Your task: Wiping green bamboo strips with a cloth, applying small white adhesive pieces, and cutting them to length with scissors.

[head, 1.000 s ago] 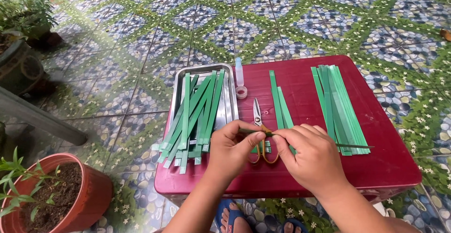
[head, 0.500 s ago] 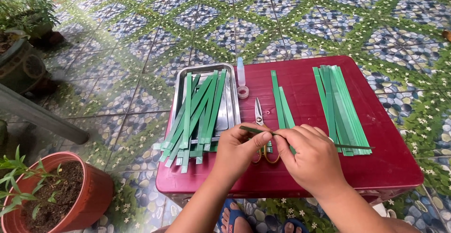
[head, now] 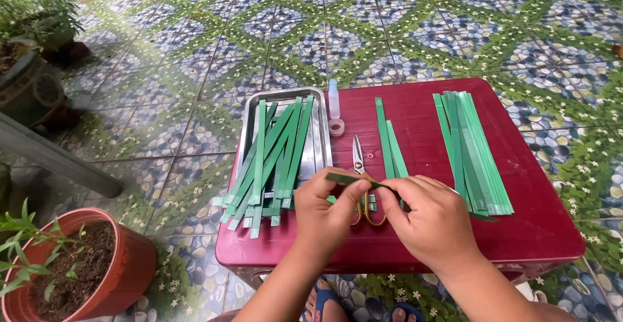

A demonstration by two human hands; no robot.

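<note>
While both hands meet: fingers pinch one green strip [head: 347, 178].
Left hand [head: 328, 215]: holds the strip's left end.
Right hand [head: 433, 221]: holds its right part.
Scissors [head: 361, 173]: under the hands, on the red worktop [head: 551, 231].
Tray [head: 319, 141]: far left, strips inside.
Strip pile [head: 470, 150]: far right.

A narrow green leaf strip [head: 350, 179], dark and flat, lies nearly level above the red table's near edge, pinched at both ends just over the scissors [head: 359, 166]
</note>
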